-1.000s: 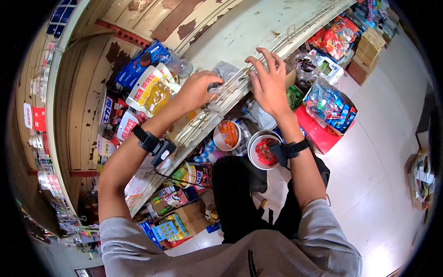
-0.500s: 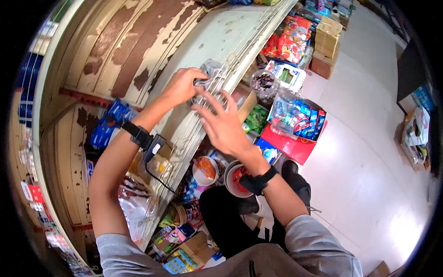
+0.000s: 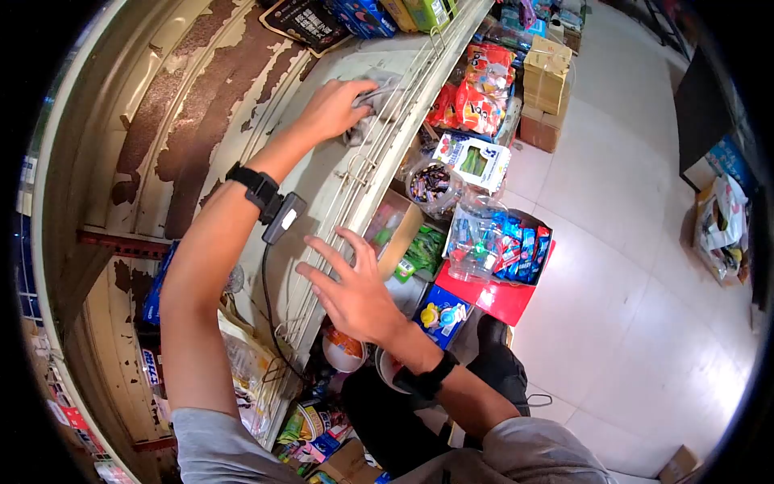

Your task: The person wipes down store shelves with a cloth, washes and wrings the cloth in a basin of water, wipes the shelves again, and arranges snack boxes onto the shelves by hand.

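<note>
We have the grey cloth point(image 3: 389, 87) bunched on the pale shelf point(image 3: 310, 179), just behind the wire rail point(image 3: 355, 168) along its front edge. Our left hand point(image 3: 340, 106) grasps it from above, fingers curled over the folds. Our right hand point(image 3: 355, 292) is released, its fingers spread near the rail; we cannot tell whether the fingertips touch the wire. On our left wrist we see a black strap point(image 3: 260, 190), from which a cable point(image 3: 268, 298) hangs.

Beyond the cloth, a black bag point(image 3: 305, 22) and a blue packet point(image 3: 364, 16) lie at the shelf's far end. Below the rail, beside our right hand, we see green packets point(image 3: 425, 250) and a blue box point(image 3: 442, 315). Farther along are a clear jar point(image 3: 429, 184), a white box point(image 3: 476, 161) and red bags point(image 3: 481, 105). Pale tiles cover the floor point(image 3: 629, 226).
</note>
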`<state>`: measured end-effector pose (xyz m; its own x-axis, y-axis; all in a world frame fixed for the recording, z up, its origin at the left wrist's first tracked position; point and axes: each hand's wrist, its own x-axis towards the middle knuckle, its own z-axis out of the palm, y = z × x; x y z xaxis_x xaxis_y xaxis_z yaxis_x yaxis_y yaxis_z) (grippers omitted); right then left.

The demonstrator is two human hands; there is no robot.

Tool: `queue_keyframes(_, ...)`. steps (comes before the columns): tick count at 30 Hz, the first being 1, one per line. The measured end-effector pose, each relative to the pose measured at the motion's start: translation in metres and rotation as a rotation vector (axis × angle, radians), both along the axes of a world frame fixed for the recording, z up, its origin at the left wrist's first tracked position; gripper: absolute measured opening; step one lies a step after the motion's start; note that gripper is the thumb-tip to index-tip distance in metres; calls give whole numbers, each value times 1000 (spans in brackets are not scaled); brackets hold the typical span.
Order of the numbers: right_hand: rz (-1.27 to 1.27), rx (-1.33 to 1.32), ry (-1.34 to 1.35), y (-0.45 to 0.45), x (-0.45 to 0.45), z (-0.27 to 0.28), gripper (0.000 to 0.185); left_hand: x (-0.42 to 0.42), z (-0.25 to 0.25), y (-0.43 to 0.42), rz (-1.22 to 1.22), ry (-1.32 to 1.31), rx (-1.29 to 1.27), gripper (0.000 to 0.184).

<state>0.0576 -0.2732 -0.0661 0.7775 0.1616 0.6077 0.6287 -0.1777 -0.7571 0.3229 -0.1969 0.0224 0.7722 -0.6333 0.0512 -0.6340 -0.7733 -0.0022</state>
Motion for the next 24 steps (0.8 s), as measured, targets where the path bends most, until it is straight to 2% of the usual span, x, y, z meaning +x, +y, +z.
queue_keyframes(5, 46, -14, 24, 0, 4, 1, 38, 26, -5, -17, -122, -40, 34, 43)
queue_keyframes(7, 61, -20, 45, 2, 6, 0, 38, 44, -13, -20, -91, -26, 84, 48)
queue_keyframes(9, 59, -35, 42, 4, 7, 0, 38, 53, -19, -23, -103, -133, 165, 56)
queue_keyframes(10, 50, -43, 41, 5, 7, 0, 38, 59, -18, -27, -43, -79, 261, 67)
queue_keyframes(14, 50, -13, 43, 8, 8, -2, 34, 70, -27, -25, -9, -165, 377, 79)
queue_keyframes(21, 72, -72, 30, 2, 10, -3, 41, 106, -30, 20, 110, -97, 423, 71)
queue_keyframes(24, 78, -75, 31, 3, 10, -4, 44, 121, -36, 45, 224, -219, 557, 62)
